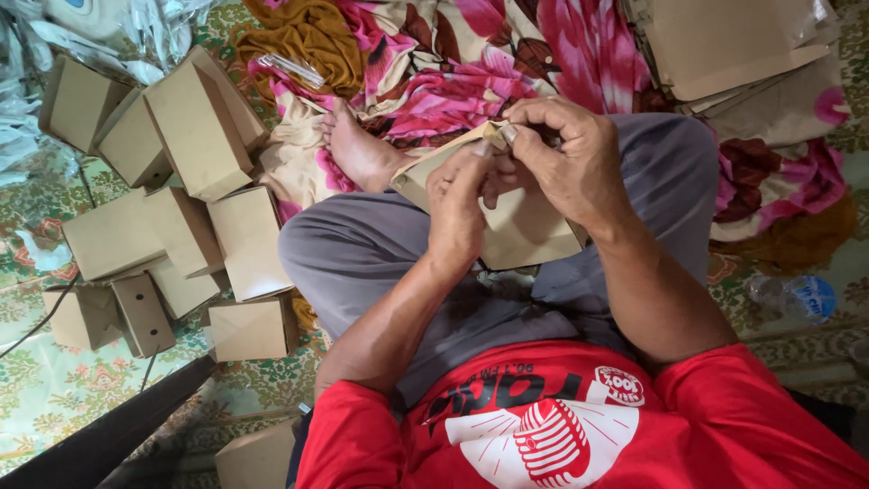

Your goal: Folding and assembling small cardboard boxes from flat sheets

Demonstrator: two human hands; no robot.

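Note:
I sit cross-legged in grey trousers and a red shirt. A flat brown cardboard box blank (520, 226) rests on my lap, tilted up toward me. My left hand (460, 204) grips its upper edge from the front, fingers curled over the fold. My right hand (566, 158) pinches the top corner flap of the same blank, thumb and fingers pressed together on the cardboard. My bare foot (358, 149) lies just beyond the blank on a floral cloth.
Several folded brown boxes (195, 127) lie piled on the patterned mat at left. A stack of flat cardboard blanks (724, 45) sits at upper right. A plastic water bottle (797, 297) lies at right. A dark bar (109, 430) crosses the lower left.

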